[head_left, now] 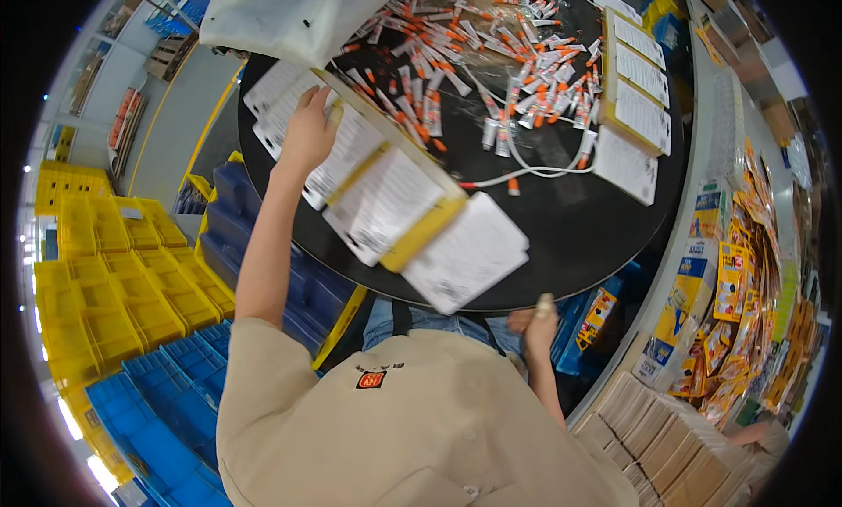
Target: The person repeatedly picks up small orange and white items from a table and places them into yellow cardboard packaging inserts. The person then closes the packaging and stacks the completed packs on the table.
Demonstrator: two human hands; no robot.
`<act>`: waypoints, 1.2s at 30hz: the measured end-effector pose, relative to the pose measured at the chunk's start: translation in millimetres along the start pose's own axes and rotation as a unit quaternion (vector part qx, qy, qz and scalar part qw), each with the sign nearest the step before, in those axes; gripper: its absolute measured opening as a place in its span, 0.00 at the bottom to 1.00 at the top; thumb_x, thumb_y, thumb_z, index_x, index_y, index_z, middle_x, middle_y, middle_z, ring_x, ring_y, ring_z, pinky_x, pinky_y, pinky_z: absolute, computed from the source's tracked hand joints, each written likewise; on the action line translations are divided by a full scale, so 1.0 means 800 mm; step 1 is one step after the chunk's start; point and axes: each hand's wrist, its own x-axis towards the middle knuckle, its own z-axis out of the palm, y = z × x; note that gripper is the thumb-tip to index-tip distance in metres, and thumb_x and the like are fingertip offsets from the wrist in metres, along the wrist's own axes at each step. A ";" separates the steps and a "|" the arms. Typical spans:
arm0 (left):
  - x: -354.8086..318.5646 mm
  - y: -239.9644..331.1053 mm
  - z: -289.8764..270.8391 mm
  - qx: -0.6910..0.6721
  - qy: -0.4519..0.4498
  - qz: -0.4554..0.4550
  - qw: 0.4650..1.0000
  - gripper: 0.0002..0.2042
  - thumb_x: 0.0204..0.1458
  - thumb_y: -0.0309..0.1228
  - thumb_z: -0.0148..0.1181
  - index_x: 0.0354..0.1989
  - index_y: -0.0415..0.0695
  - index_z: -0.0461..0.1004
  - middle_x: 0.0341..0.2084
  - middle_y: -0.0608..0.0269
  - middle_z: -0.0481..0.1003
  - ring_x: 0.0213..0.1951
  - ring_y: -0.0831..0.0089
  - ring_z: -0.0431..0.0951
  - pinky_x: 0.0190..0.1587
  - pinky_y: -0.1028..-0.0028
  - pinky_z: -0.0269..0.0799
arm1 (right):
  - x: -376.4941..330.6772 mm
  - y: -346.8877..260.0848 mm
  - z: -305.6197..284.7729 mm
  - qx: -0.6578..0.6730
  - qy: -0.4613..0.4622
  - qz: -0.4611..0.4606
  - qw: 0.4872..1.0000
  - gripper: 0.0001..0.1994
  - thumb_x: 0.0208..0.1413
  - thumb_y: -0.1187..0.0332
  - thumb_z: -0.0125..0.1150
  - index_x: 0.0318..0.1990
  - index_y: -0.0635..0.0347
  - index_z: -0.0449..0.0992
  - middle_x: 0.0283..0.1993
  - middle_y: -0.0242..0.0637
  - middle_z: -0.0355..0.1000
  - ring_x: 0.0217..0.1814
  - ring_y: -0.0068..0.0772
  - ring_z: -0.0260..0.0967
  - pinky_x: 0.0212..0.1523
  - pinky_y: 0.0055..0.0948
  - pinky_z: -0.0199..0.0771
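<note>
My left hand [309,134] reaches over the far left part of a row of white printed cards [360,156]. Its fingers lie on the cards, with the thumb apart from them. These cards rest in stacks along a yellow holder [424,233] on a round black table [579,253]. Nearest me, a loose-looking stack of white cards [469,253] overhangs the holder's end. My right hand [537,327] is low at the table's near edge, beside my lap. Its fingers are curled in and a pale cover shows on one fingertip; anything inside is hidden.
Many small white tubes with orange caps [430,108] lie heaped across the table. A white cable [535,169] loops among them. Another yellow holder with cards [631,112] stands at the right. Yellow bins [132,288] and blue bins [158,402] sit left; packaged goods [732,279] lie right.
</note>
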 end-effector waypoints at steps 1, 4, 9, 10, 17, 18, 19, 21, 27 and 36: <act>-0.008 0.019 0.000 -0.064 0.004 -0.004 0.998 0.20 0.51 0.31 0.55 0.54 0.42 0.68 0.40 0.47 0.72 0.36 0.58 0.78 0.41 0.65 0.72 | -0.010 -0.003 0.005 -0.009 0.023 0.022 0.999 0.24 0.65 0.52 0.41 0.39 0.67 0.73 0.26 0.43 0.76 0.24 0.31 0.75 0.20 0.26 0.72; -0.059 0.087 0.012 -0.212 -0.056 -0.014 0.975 0.13 0.56 0.30 0.52 0.47 0.39 0.73 0.26 0.53 0.77 0.23 0.72 0.77 0.30 0.69 0.72 | -0.021 -0.022 0.001 -0.042 0.055 -0.177 0.982 0.22 0.65 0.54 0.40 0.37 0.66 0.74 0.23 0.39 0.74 0.22 0.28 0.72 0.23 0.23 0.71; -0.165 0.181 0.032 -0.414 -0.322 -0.073 0.849 0.11 0.54 0.24 0.52 0.45 0.39 0.73 0.42 0.53 0.75 0.24 0.71 0.78 0.30 0.72 0.73 | 0.090 -0.099 -0.106 -0.306 0.493 -0.464 0.669 0.21 0.62 0.57 0.48 0.50 0.68 0.71 0.49 0.49 0.71 0.51 0.45 0.69 0.50 0.37 0.67; -0.179 0.192 0.038 -0.411 -0.302 -0.087 0.856 0.11 0.54 0.23 0.53 0.45 0.39 0.73 0.44 0.52 0.75 0.24 0.70 0.79 0.31 0.72 0.73 | 0.114 -0.115 -0.132 -0.317 0.544 -0.394 0.669 0.21 0.62 0.58 0.48 0.52 0.69 0.69 0.53 0.51 0.68 0.53 0.47 0.66 0.54 0.39 0.64; -0.204 0.125 0.058 -0.275 -0.055 -0.096 0.955 0.07 0.45 0.20 0.56 0.33 0.38 0.73 0.42 0.39 0.71 0.45 0.43 0.74 0.45 0.60 0.72 | 0.168 -0.096 -0.164 0.140 0.477 -0.191 0.846 0.28 0.64 0.50 0.41 0.54 0.73 0.66 0.55 0.59 0.66 0.52 0.55 0.66 0.57 0.39 0.63; -0.194 0.103 0.058 -0.279 -0.060 -0.146 0.947 0.06 0.45 0.21 0.56 0.33 0.39 0.74 0.43 0.38 0.71 0.45 0.42 0.73 0.46 0.59 0.71 | 0.160 -0.075 -0.144 0.096 0.495 -0.172 0.846 0.29 0.65 0.50 0.40 0.53 0.75 0.65 0.54 0.60 0.66 0.51 0.56 0.66 0.56 0.39 0.63; -0.184 0.082 0.059 -0.292 -0.043 -0.175 0.939 0.05 0.46 0.22 0.57 0.32 0.39 0.74 0.44 0.37 0.71 0.46 0.42 0.73 0.47 0.59 0.71 | 0.149 -0.052 -0.121 0.072 0.495 -0.163 0.850 0.30 0.65 0.49 0.39 0.52 0.76 0.65 0.53 0.62 0.67 0.50 0.57 0.66 0.55 0.39 0.64; -0.165 0.043 0.055 -0.199 -0.038 -0.176 0.963 0.04 0.47 0.23 0.57 0.32 0.40 0.75 0.46 0.34 0.70 0.48 0.42 0.72 0.48 0.59 0.71 | 0.131 -0.010 -0.068 -0.019 0.531 -0.192 0.825 0.29 0.66 0.51 0.38 0.51 0.79 0.65 0.52 0.64 0.67 0.50 0.59 0.65 0.54 0.40 0.63; -0.128 -0.025 0.036 -0.191 -0.113 -0.189 0.957 0.08 0.48 0.24 0.59 0.37 0.39 0.74 0.39 0.40 0.75 0.40 0.48 0.77 0.43 0.65 0.72 | 0.087 0.003 -0.003 -0.110 0.506 -0.238 0.822 0.30 0.64 0.54 0.42 0.61 0.78 0.56 0.63 0.69 0.53 0.66 0.60 0.52 0.65 0.43 0.50; -0.118 -0.018 -0.022 -0.301 0.137 -0.163 0.930 0.08 0.59 0.28 0.49 0.40 0.40 0.74 0.32 0.61 0.75 0.31 0.77 0.75 0.36 0.76 0.69 | 0.037 -0.149 0.021 -0.512 0.139 -0.506 0.680 0.28 0.49 0.73 0.58 0.61 0.46 0.67 0.67 0.38 0.57 0.72 0.52 0.45 0.69 0.59 0.31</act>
